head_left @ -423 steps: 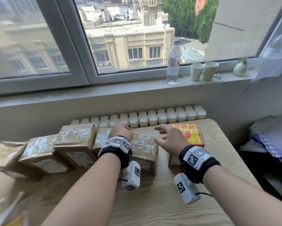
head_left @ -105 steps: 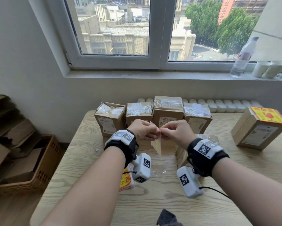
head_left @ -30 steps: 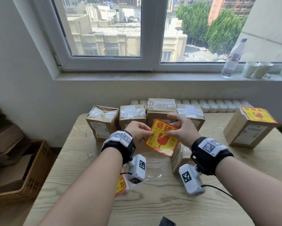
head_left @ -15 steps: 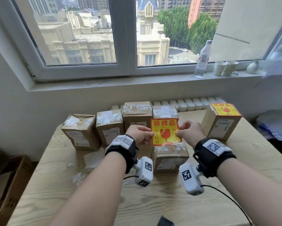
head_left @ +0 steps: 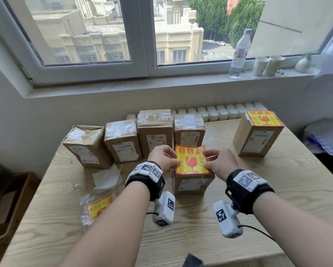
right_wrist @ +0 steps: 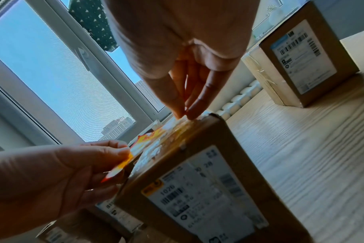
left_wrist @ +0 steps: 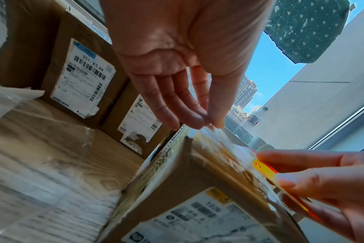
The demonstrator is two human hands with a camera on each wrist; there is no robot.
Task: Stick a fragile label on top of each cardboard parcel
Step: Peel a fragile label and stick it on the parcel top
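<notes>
A yellow and red fragile label (head_left: 191, 160) lies flat over the top of the front cardboard parcel (head_left: 193, 185). My left hand (head_left: 176, 161) pinches its left edge and my right hand (head_left: 207, 162) pinches its right edge. In the left wrist view my fingertips (left_wrist: 197, 121) meet at the parcel's (left_wrist: 177, 197) top edge. The right wrist view shows the same on the other side of the parcel (right_wrist: 197, 180). Four unlabelled parcels (head_left: 155, 130) stand in a row behind. One labelled parcel (head_left: 258, 133) stands at the right.
A plastic pack of labels (head_left: 97, 207) and a white backing sheet (head_left: 107, 177) lie on the wooden table (head_left: 277, 189) to the left. A bottle (head_left: 239, 53) and paper cups (head_left: 267, 65) stand on the windowsill. A basket (head_left: 8, 209) sits left of the table.
Both hands have brought the label down from upright in the air to flat over the front parcel's top. Earlier, the backing was peeled off.
</notes>
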